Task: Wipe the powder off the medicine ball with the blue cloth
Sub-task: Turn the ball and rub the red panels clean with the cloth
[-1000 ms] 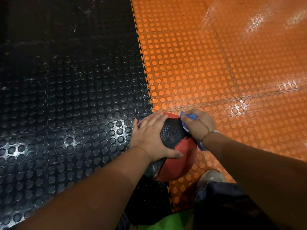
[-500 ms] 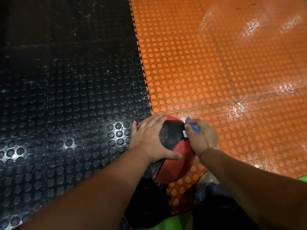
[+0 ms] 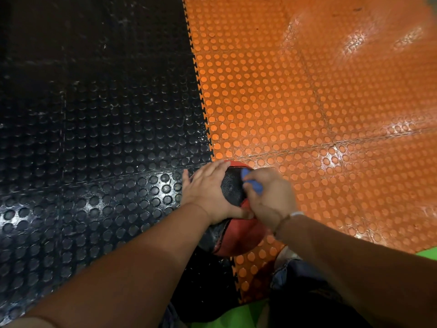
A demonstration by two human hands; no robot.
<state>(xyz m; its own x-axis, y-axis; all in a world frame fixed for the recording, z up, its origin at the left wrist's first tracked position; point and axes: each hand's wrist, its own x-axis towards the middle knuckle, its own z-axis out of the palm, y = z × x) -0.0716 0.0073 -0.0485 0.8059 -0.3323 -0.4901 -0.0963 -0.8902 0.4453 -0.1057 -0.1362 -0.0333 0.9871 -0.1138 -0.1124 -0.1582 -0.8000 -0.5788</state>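
Note:
A red and black medicine ball [image 3: 233, 235] rests on the studded floor where the black and orange mats meet. My left hand [image 3: 207, 191] lies flat over the ball's left upper side, thumb pressed across the front, holding it steady. My right hand [image 3: 269, 196] is closed around the blue cloth [image 3: 253, 184] and presses it against the ball's top right, on the black textured panel. Only small bits of the cloth show between my fingers. Pale dusty smears sit on the ball's lower black panel.
Black studded mat [image 3: 94, 150] covers the left, orange studded mat [image 3: 319, 102] the right, joined by a toothed seam. My knee in dark cloth [image 3: 307, 294] and a pale shoe [image 3: 287, 255] sit just below the ball. A green mat edge [image 3: 428, 252] shows at the right.
My right hand with the cloth has slid from the ball's right side toward its top middle, closer to my left hand. My left hand has stayed put.

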